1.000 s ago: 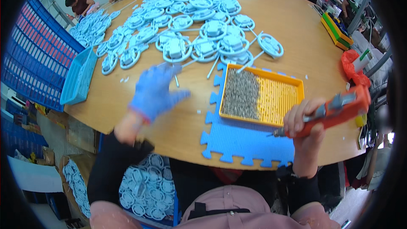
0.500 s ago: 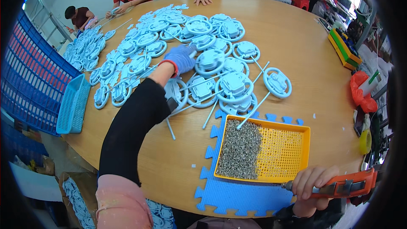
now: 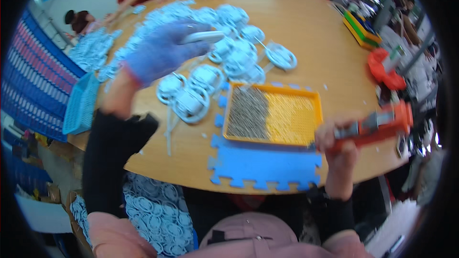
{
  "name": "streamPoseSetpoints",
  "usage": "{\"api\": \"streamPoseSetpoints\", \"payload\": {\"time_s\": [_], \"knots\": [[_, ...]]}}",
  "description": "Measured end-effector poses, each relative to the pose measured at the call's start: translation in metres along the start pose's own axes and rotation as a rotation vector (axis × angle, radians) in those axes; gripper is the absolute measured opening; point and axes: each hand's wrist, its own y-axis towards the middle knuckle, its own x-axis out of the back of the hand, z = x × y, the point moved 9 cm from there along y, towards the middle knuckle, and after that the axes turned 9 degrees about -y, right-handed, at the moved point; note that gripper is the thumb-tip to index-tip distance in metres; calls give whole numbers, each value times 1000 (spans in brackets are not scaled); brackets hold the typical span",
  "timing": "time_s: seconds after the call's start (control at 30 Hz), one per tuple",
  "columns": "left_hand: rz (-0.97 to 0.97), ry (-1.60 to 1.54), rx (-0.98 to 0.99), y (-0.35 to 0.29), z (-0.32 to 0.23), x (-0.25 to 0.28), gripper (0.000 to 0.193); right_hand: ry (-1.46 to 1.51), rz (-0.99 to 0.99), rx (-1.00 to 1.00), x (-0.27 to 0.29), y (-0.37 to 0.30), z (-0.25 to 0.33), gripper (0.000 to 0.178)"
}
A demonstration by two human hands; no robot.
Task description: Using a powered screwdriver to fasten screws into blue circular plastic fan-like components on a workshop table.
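Observation:
My left hand (image 3: pixel 162 50), in a blue glove, is raised over the table with its fingers closed round a light blue plastic wheel-shaped part (image 3: pixel 204 37), seen nearly edge-on and blurred. Bare-skinned, my right hand (image 3: pixel 338 138) grips a red-orange power screwdriver (image 3: pixel 375 125), its tip pointing left by the corner of a yellow tray (image 3: pixel 319 114). Small metal screws (image 3: pixel 247 113) fill the tray's left side; its perforated floor shows at the right. Under the tray lies a blue foam mat (image 3: pixel 265 165). More wheel-shaped parts (image 3: pixel 191 104) lie left of the tray, some with thin rods.
A heap of light blue parts (image 3: pixel 93 50) spreads across the table's far left. A turquoise basket (image 3: pixel 80 105) stands at the left edge, beside a blue crate (image 3: pixel 36 74). More parts (image 3: pixel 158 215) sit below the near edge. People are at the far side.
My left hand has come up and back from the pile, now with a wheel-shaped part in it. My right hand has lifted with the screwdriver. The whole view has shifted.

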Motion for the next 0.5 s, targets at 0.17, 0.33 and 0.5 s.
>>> {"api": "streamPoseSetpoints", "payload": {"time_s": [0.17,0.33,0.5], "knots": [[525,-744,509,-92,-62,-121,33,87,-223,20,32,18,-28,31],[373,-818,799,-140,3,-192,35,-10,-234,-43,28,26,-48,27],[-199,77,322,-129,-25,-142,34,-45,-251,-47,40,27,-61,28]]}}
